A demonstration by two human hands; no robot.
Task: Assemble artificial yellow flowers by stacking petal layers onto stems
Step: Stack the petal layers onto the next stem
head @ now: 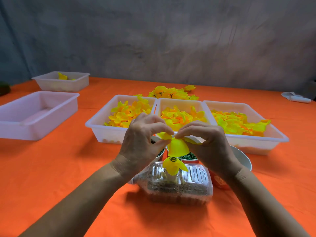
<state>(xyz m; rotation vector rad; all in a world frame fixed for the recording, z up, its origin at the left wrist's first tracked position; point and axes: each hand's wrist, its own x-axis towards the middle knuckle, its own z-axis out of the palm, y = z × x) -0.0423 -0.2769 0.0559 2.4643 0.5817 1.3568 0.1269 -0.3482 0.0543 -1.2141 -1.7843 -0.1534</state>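
Note:
A yellow petal layer (pixel 177 147) hangs in the air between my hands, above the middle of the table. My left hand (pixel 142 139) pinches its left edge between thumb and fingers. My right hand (pixel 206 142) pinches its right edge the same way. Just below it a smaller yellow flower piece (pixel 172 165) with a dark marking sits on a white post that sticks up from a clear plastic container (pixel 177 183) filled with brown grit. Beyond my hands stand three white trays of loose yellow petals: the left tray (pixel 95 124), the middle tray (pixel 181 102) and the right tray (pixel 273 135).
Finished yellow flowers (pixel 171 93) lie in a heap behind the trays. A white tray (pixel 34 115) with nothing in it and a farther white tray (pixel 63 81) holding a few flowers stand at the left. Paper cups (pixel 186 157) with green parts and a white bowl (pixel 242 156) sit under my hands.

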